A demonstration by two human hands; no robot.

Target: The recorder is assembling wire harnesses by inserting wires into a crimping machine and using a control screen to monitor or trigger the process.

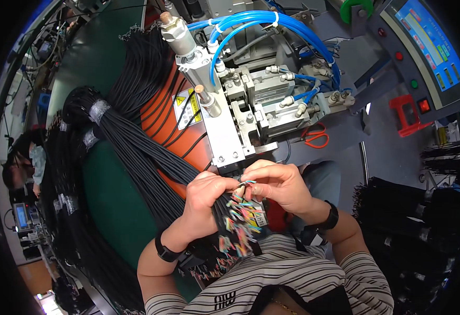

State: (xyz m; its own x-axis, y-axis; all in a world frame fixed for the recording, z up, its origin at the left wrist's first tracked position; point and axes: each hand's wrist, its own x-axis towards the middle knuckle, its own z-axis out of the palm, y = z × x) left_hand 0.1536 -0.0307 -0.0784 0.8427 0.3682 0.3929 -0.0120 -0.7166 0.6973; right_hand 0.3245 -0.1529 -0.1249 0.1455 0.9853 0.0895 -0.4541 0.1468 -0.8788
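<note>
In front of the machine's near end, my left hand is closed in a pinch on a black cable, mostly hidden by the fingers. My right hand meets it from the other side, thumb and fingers pinched on the thin coloured wires at the cable's end. Just below the hands hang many stripped cable ends with multicoloured wires, somewhat blurred. They belong to a thick bundle of black cables that runs from the upper left beneath my left hand.
A metal pneumatic machine with blue air hoses stands ahead over an orange surface. Red-handled scissors lie to its right. A control screen is at the upper right, a red stool below. More black cables lie at right.
</note>
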